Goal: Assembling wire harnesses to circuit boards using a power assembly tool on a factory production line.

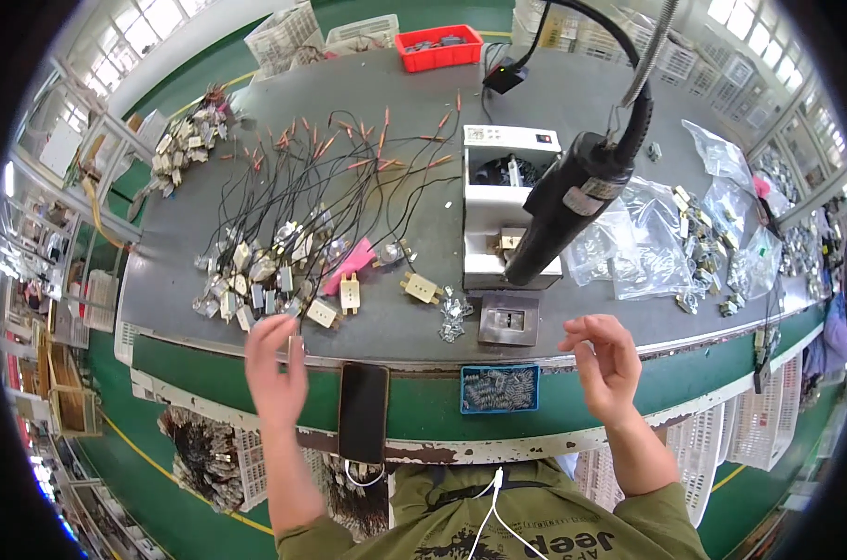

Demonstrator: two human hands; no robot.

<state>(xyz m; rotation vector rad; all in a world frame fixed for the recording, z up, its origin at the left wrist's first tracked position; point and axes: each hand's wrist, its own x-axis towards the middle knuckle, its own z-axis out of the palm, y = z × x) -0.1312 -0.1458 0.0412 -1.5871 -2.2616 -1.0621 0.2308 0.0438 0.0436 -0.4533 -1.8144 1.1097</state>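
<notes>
"How are the fingers?"

"On the left hand (279, 385), the fingers (272, 334) are bent and blurred; I cannot tell whether they pinch anything. On the right hand (610, 373), they curl with a narrow gap before the thumb, and nothing shows in it. Both hands are over the near edge."

"What is around, biggest first?"

"One grey bench (321, 89). Just beyond the left hand is a pile of pale blocks (256, 275), black leads fanning away to red tips. At right, clear plastic bags (643, 243) lie beside loose parts. Between stands one white machine (493, 200); one black cylindrical tool (559, 219) hangs in the way, covering part of its right side. One red bin (447, 61) is at the far edge."

"And smaller?"

"One dark phone (363, 411) and one blue tray (499, 412), both between the forearms. One metal fixture (509, 320) sits beyond the tray. Three cream blocks (422, 287) lie at the pile's right, one well apart."

"What is unclear?"

"The leads overlap too much to count. Silvery bits (453, 317) left of the fixture, and the tray's contents, are too small to count. The lower edge cuts off the wearer's green shirt (526, 504)."
</notes>
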